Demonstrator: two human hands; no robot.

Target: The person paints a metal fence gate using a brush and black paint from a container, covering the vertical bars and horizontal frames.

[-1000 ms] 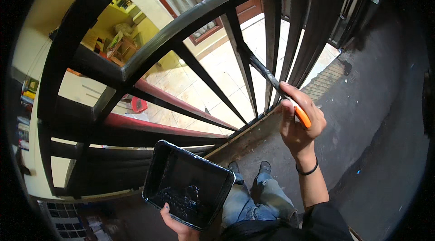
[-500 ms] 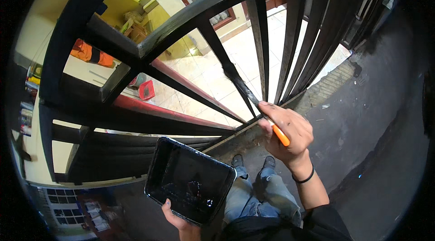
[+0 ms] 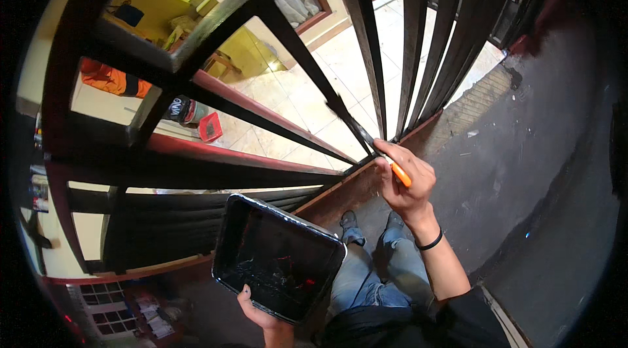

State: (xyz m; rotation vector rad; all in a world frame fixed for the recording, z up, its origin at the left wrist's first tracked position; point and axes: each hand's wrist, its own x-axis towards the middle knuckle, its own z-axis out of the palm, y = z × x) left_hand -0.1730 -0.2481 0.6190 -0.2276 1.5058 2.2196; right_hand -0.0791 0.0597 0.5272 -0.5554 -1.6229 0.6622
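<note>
My right hand (image 3: 411, 181) is closed around a paintbrush (image 3: 403, 174) with an orange handle. Its dark bristle end lies against an upright bar (image 3: 297, 53) of a black slatted metal gate (image 3: 226, 17), low on that bar. With my left hand (image 3: 256, 312) I grip the lower edge of a black paint tray (image 3: 278, 253), thumb over the rim. Wet, shiny dark paint coats the tray's inside, and it is tilted toward me. Two slanting bars to the left still show reddish patches (image 3: 245, 158) beside the black.
Beyond the gate lie a pale tiled floor (image 3: 314, 109), a red dustpan-like container (image 3: 210, 127), a dark bucket (image 3: 185, 110) and an orange cloth (image 3: 111, 80). My legs and shoes (image 3: 351, 220) stand below on dark ground (image 3: 497, 171).
My right hand and the brush have shifted slightly left, the bristles staying at the same bar. The view has moved a little, so the gate sits further left and higher.
</note>
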